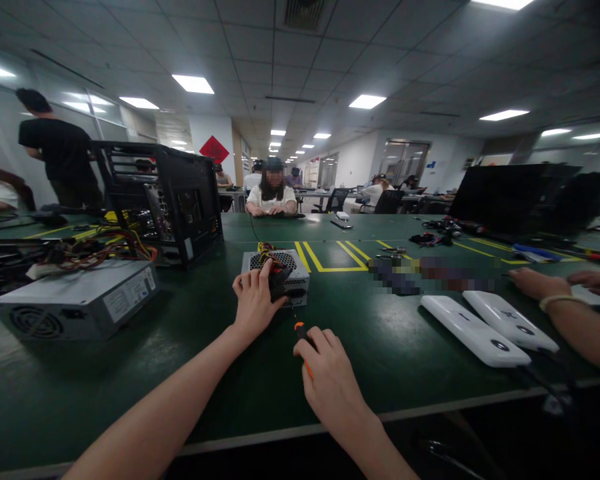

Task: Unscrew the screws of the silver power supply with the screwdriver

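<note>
A small grey computer power supply (300,295) sits on the green table, its perforated side up and a bundle of coloured cables (267,257) on top. My left hand (256,297) grips its near left side, fingers over the top and thumb against the near face. In my right hand (327,370) is a screwdriver (300,329) with a black and orange handle. Its thin shaft points up and away, and the tip is at the lower part of the near face. Whether it sits in a screw is too small to tell.
Another power supply (80,300) with cables lies left, before an open black computer case (160,200). Two white power banks (480,333) lie right, near another person's hand (543,285). Yellow tape (335,269) marks the green table (380,393). A person (273,193) sits across.
</note>
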### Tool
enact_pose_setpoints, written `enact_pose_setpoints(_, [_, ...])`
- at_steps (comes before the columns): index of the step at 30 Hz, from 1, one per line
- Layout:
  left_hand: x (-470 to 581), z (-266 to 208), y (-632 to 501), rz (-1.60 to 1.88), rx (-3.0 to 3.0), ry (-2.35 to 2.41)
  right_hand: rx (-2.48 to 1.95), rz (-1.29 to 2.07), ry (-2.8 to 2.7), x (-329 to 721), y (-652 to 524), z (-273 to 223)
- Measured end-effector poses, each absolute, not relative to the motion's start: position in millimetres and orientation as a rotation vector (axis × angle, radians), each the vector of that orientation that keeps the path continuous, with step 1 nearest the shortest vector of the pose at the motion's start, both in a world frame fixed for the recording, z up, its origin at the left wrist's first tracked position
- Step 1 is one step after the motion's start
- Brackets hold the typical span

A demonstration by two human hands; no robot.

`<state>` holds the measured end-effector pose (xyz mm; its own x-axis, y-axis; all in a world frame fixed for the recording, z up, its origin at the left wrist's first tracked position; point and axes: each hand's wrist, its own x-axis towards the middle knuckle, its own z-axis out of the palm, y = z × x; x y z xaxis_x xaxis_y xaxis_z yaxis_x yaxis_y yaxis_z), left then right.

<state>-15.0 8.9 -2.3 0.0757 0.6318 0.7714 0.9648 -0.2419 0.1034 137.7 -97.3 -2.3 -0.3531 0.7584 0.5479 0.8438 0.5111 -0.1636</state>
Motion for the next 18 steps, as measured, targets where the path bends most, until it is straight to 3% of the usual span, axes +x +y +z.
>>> enact_pose_setpoints(8, [-16.3,-3.3,10.4,-1.012,-1.921,-1.572,-1.362,0.130,-2.011,136.4,-97.6,0.0])
enact_pose_setpoints(18, [-16.4,-2.6,9.3,-1.018,-1.938,-1.578,-1.246,-0.123,-2.103,140.0,-91.8,-9.4])
